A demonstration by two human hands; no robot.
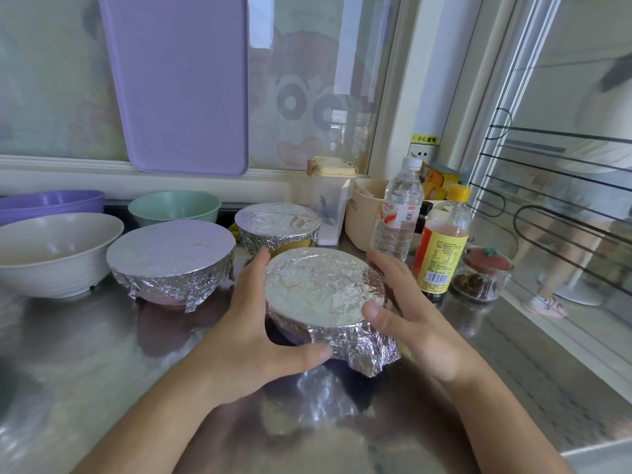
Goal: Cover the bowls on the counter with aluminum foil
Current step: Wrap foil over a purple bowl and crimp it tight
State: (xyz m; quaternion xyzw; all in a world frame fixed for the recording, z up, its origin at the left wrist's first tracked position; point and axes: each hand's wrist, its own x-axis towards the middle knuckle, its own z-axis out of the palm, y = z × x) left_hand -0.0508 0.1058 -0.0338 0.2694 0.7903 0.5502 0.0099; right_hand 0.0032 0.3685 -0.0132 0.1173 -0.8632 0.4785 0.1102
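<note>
A foil-covered bowl [321, 295] sits on the steel counter [85, 364] in the middle. My left hand [260, 323] cups its left side, thumb under the crumpled foil at the front. My right hand [403, 313] wraps its right side, thumb pressed on the foil rim. Two other foil-covered bowls stand behind: a wide one [171, 254] at the left and a smaller one [277, 224] further back. Uncovered bowls stand at the left: a beige one [54, 254], a green one [174, 206] and a purple one [48, 201].
At the right stand a water bottle [398, 210], a yellow-capped sauce bottle [441, 248], a glass jar [482, 275], a beige tub [362, 213] and a clear container [330, 200]. A purple board [178, 83] leans on the window. A person stands beyond the glass [581, 200].
</note>
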